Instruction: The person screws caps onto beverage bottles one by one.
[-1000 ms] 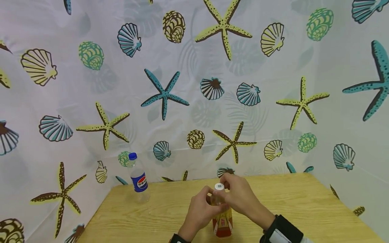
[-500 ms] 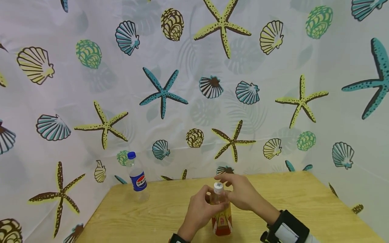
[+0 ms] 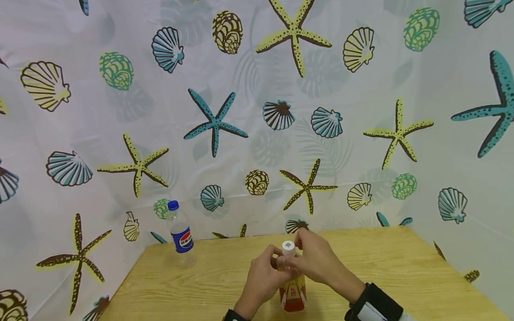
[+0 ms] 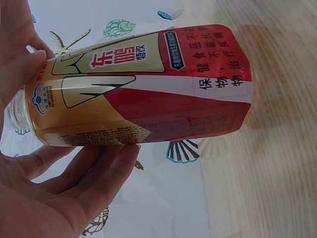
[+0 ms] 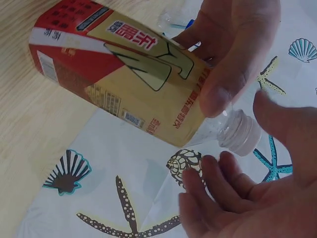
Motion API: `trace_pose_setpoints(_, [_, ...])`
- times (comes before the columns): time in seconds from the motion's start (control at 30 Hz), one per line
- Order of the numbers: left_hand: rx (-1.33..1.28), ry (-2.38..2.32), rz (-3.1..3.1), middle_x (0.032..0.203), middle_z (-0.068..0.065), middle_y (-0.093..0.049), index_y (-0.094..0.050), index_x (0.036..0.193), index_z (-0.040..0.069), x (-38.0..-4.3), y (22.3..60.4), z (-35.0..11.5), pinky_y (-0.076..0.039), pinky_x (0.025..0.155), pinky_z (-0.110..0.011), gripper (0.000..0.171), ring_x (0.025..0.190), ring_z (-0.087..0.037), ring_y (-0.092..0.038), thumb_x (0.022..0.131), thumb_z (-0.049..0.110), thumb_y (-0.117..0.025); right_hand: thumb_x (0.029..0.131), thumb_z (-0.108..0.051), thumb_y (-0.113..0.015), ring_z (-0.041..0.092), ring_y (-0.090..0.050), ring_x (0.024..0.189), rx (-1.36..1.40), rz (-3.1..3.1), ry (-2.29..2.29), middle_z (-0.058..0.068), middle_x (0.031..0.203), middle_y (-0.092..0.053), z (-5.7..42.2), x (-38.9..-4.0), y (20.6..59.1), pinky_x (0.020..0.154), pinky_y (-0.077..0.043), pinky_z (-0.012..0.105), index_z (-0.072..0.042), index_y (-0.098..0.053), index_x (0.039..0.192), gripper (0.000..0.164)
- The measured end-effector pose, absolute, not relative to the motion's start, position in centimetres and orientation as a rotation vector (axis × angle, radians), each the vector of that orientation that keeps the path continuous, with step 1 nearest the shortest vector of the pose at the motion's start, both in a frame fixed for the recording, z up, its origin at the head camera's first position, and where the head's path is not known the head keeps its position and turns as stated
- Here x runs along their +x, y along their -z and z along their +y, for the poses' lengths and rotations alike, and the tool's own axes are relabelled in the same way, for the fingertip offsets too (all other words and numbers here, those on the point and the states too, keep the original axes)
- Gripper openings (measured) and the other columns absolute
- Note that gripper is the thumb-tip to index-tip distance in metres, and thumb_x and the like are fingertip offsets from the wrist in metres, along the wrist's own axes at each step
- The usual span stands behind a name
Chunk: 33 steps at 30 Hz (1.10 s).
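A drink bottle (image 3: 293,298) with a red and gold label stands upright on the table, a white cap (image 3: 288,246) on its neck. My left hand (image 3: 261,276) grips it around the upper part, with the thumb on the near side. In the left wrist view, fingers (image 4: 99,173) curl beneath the gold end of the label. My right hand (image 3: 321,258) is at the cap. From the right wrist, its thumb and loosely bent fingers (image 5: 210,173) surround the cap (image 5: 247,139), and a gap shows between thumb and cap.
A clear Pepsi bottle (image 3: 182,238) with a blue cap stands at the back left of the wooden table (image 3: 225,290). Behind and on both sides hangs a white cloth (image 3: 249,214) printed with shells and starfish.
My right hand's fingers lifted and spread above the cap half a second ago; now they are lower and bent beside it. The left hand keeps its grip and the bottle stays put.
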<state>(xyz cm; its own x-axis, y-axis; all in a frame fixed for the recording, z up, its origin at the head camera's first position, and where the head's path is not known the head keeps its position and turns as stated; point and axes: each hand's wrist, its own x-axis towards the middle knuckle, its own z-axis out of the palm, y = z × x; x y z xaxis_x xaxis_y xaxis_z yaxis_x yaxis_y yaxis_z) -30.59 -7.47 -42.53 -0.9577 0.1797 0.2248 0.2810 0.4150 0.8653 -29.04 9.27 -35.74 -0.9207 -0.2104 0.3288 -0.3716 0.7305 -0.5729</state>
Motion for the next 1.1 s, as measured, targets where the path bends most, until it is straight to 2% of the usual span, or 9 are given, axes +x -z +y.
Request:
trace_pose_setpoints(0.17, [-0.441, 1.6, -2.543, 0.087, 0.005, -0.068, -0.062, 0.102, 0.018, -30.61, 42.55, -7.48, -0.051, 0.062, -0.028, 0.044, 0.076, -0.009, -0.061, 0.078, 0.045, -0.086, 0.086, -0.022, -0.08, 0.028, -0.065, 0.099, 0.622, -2.658, -0.996, 0.009, 0.114, -0.069, 9.63, -28.93, 35.33, 0.076, -0.053, 0.044, -0.009, -0.065, 0.128, 0.046])
trace_pose_setpoints(0.27, [-0.442, 1.593, -2.535, 0.087, 0.005, -0.068, -0.062, 0.101, 0.018, -30.66, 42.61, -7.53, -0.05, 0.063, -0.028, 0.044, 0.076, -0.008, -0.061, 0.078, 0.046, -0.086, 0.089, -0.004, -0.071, 0.031, -0.064, 0.104, 0.693, -2.643, -1.051, 0.011, 0.122, -0.069, 9.54, -28.9, 35.05, 0.081, -0.055, 0.048, -0.011, -0.069, 0.126, 0.038])
trace_pose_setpoints(0.37, [-0.424, 1.581, -2.534, 0.087, 0.005, -0.066, -0.062, 0.102, 0.018, -30.72, 42.56, -7.59, -0.049, 0.062, -0.028, 0.045, 0.076, -0.009, -0.059, 0.077, 0.047, -0.086, 0.088, -0.001, -0.071, 0.029, -0.065, 0.103, 0.67, -2.635, -1.049, 0.007, 0.117, -0.071, 9.18, -29.06, 35.05, 0.083, -0.055, 0.047, -0.013, -0.073, 0.115, 0.029])
trace_pose_setpoints(0.5, [-0.399, 1.557, -2.547, 0.086, 0.005, -0.065, -0.063, 0.103, 0.019, -30.86, 42.36, -7.6, -0.047, 0.062, -0.029, 0.047, 0.077, -0.011, -0.057, 0.077, 0.049, -0.086, 0.086, -0.01, -0.078, 0.019, -0.063, 0.093, 0.587, -2.596, -1.009, -0.001, 0.096, -0.069, 8.84, -29.37, 35.28, 0.08, -0.053, 0.041, -0.016, -0.071, 0.095, 0.013])
trace_pose_setpoints(0.63, [-0.393, 1.566, -2.557, 0.088, 0.005, -0.066, -0.062, 0.103, 0.02, -30.92, 42.18, -7.58, -0.049, 0.063, -0.029, 0.047, 0.078, -0.011, -0.059, 0.076, 0.051, -0.086, 0.083, -0.027, -0.084, 0.014, -0.056, 0.08, 0.504, -2.584, -0.983, -0.001, 0.085, -0.063, 8.91, -29.46, 35.36, 0.073, -0.047, 0.035, -0.016, -0.064, 0.086, 0.023])
trace_pose_setpoints(0.77, [-0.423, 1.591, -2.557, 0.094, 0.004, -0.07, -0.062, 0.104, 0.018, -30.84, 42.18, -7.62, -0.054, 0.067, -0.031, 0.046, 0.083, -0.01, -0.064, 0.077, 0.045, -0.087, 0.078, -0.047, -0.086, 0.017, -0.059, 0.086, 0.454, -2.639, -0.898, 0.002, 0.094, -0.068, 9.05, -29.35, 35.42, 0.083, -0.041, 0.044, -0.013, -0.068, 0.103, 0.047])
trace_pose_setpoints(0.87, [-0.435, 1.609, -2.553, 0.094, 0.003, -0.071, -0.062, 0.106, 0.017, -30.73, 42.32, -7.64, -0.055, 0.066, -0.031, 0.045, 0.083, -0.01, -0.065, 0.078, 0.041, -0.088, 0.077, -0.052, -0.085, 0.022, -0.063, 0.1, 0.494, -2.653, -0.878, 0.004, 0.107, -0.071, 9.25, -29.18, 35.47, 0.09, -0.035, 0.055, -0.013, -0.069, 0.123, 0.062])
trace_pose_setpoints(0.97, [-0.437, 1.611, -2.555, 0.091, 0.003, -0.07, -0.062, 0.104, 0.017, -30.67, 42.5, -7.56, -0.053, 0.065, -0.03, 0.045, 0.079, -0.01, -0.063, 0.078, 0.044, -0.087, 0.086, -0.034, -0.081, 0.029, -0.064, 0.112, 0.592, -2.632, -0.94, 0.004, 0.118, -0.072, 9.54, -28.99, 35.47, 0.096, -0.035, 0.065, -0.017, -0.067, 0.132, 0.05])
trace_pose_setpoints(1.1, [-0.433, 1.608, -2.55, 0.089, 0.004, -0.067, -0.061, 0.102, 0.018, -30.67, 42.61, -7.4, -0.05, 0.065, -0.029, 0.045, 0.078, -0.01, -0.061, 0.078, 0.048, -0.085, 0.089, -0.009, -0.074, 0.033, -0.063, 0.12, 0.676, -2.603, -1.013, 0.003, 0.122, -0.072, 9.75, -28.95, 35.55, 0.1, -0.041, 0.068, -0.017, -0.073, 0.124, 0.035])
